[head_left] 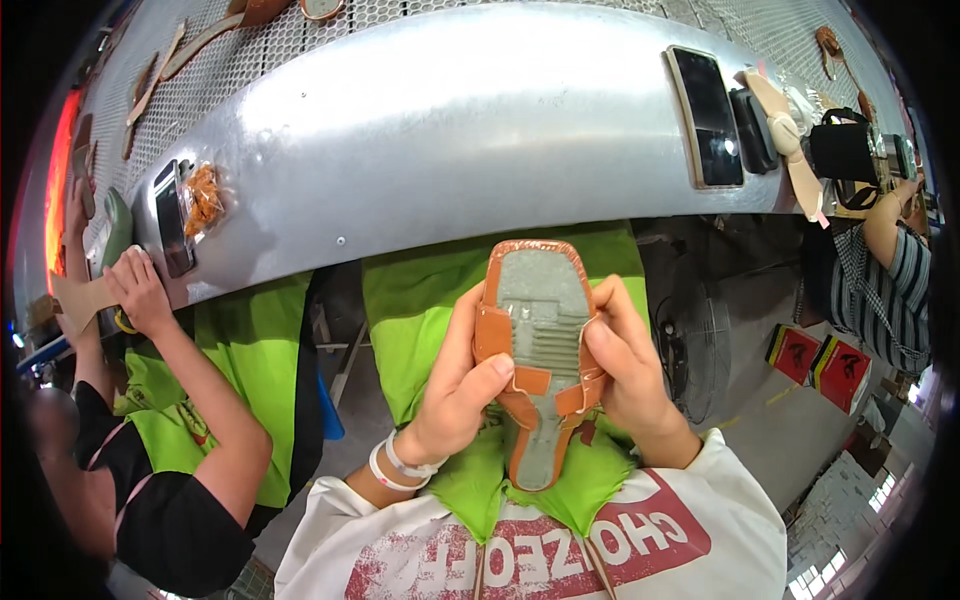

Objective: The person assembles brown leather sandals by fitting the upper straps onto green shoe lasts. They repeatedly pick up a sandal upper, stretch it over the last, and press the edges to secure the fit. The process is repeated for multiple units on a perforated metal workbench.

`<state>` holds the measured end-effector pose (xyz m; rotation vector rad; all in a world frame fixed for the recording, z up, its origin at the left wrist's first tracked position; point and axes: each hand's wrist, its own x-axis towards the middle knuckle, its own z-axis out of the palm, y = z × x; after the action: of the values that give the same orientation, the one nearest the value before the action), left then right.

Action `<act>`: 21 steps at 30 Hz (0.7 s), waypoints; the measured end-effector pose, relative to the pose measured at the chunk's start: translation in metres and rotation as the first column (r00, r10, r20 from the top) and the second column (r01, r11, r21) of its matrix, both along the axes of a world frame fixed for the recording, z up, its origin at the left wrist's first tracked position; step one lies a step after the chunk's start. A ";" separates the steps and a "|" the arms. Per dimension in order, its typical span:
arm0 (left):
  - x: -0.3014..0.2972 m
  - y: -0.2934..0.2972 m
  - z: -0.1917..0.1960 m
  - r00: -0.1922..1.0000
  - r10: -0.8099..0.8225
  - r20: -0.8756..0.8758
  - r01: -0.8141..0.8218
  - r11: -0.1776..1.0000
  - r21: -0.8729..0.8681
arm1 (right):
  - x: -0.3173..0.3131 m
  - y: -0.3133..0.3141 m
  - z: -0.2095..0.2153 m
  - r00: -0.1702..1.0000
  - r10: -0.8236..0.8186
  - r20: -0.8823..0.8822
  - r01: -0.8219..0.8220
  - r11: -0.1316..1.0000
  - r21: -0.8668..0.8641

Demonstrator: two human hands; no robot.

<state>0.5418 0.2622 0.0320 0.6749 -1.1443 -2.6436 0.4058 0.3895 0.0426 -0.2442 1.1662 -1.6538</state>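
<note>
Between my two hands is a brown sandal upper with a grey insole board (545, 290), its broad toe end pointing away from me and the narrow heel end toward my chest. My left hand (455, 385) grips its left edge, the thumb lying over the brown strap. On the opposite edge my right hand (628, 365) holds it, thumb on the strap at that side. Brown leather is folded over the rim of the board. White bands circle my left wrist.
Ahead runs a metal ledge (450, 130), with a mesh conveyor (400, 35) beyond it. A phone (708, 118), a black case and a beige strap piece lie right. Left are another phone (172, 215), a bag of orange snack (203, 200) and a co-worker's hand (140, 290). A fan (695, 350) stands below right.
</note>
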 end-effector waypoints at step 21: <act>0.004 -0.017 -0.082 0.745 -0.610 -0.268 0.632 0.775 -0.008 | -0.013 0.007 -0.009 0.988 -0.039 0.146 0.031 0.998 0.060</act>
<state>0.5461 0.2454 -0.0504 -0.0953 -1.3661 -3.2043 0.3926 0.3965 0.0336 -0.0636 1.1099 -1.6371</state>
